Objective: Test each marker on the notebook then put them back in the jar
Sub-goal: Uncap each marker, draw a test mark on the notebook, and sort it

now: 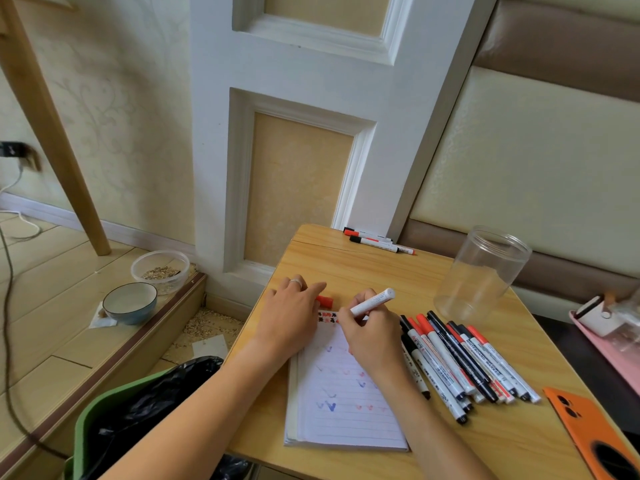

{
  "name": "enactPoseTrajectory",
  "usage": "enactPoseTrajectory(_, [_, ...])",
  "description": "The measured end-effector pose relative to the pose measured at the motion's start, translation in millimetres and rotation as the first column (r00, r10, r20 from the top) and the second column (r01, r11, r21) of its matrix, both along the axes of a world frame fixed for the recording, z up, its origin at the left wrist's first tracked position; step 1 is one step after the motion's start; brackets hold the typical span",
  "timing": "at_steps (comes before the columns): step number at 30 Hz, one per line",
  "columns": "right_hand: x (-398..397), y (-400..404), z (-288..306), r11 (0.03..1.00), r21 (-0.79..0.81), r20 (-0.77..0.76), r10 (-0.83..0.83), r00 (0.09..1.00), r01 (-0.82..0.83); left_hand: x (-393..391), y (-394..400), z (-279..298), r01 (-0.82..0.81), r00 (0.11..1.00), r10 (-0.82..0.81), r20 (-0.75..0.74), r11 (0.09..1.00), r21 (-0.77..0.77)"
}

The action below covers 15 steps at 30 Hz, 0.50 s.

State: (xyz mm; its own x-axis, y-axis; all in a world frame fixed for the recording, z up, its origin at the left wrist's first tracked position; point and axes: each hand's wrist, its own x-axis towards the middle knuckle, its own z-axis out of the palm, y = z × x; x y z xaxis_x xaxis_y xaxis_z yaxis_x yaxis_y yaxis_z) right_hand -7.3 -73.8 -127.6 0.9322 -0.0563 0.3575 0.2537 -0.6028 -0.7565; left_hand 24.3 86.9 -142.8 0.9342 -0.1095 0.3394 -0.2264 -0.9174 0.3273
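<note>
Here the right hand (369,336) has its grip closed around a white marker (372,302), fingers curled about the lower barrel so that the blunt white end sticks up and away to the right, above the knuckles. The writing end is hidden under the fingers, which sit over the top edge of the notebook (341,396). The notebook lies open on the counter (349,268), its lined page stretching from beneath this grip toward the person, with small blue and red test marks scattered down it.

The left hand (294,315) lies flat just left of the gripping hand, fingers straight and pressed on the notebook's top left corner, holding nothing; a ring (295,281) shows on one finger. A red cap (325,301) rests on the counter between the two hands, touching the left fingertips, just beyond the page.

Just right of the right wrist lies a pile of markers (460,362), black-capped and red-capped, fanned side by side on the counter. Farther right and beyond the grip stands the clear jar (481,275), upright, open at the top, with no markers in it. Well beyond both hands, at the counter's far edge, a few more markers (377,240) lie together. An orange phone (595,434) rests at the near right corner.
</note>
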Motion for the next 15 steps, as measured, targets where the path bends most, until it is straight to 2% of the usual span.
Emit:
enactPoseTrajectory(5, [0, 0, -2, 0.999, -0.032, 0.007, 0.016, 1.000, -0.016, 6, -3, -6, 0.001, 1.000, -0.001, 0.005, 1.000, 0.004])
enactPoseTrajectory(12, [-1, -1, -1, 0.999, 0.024, 0.016, 0.025, 1.000, -0.025, -1, 1, -4, 0.042, 0.996, -0.023, 0.091, 0.975, -0.219])
enactPoseTrajectory(15, [-2, 1, -1, 1.000, 0.019, 0.097, 0.021, 0.995, -0.023, -12, 3, -2, 0.104, 0.988, -0.074, 0.135, 0.967, -0.233])
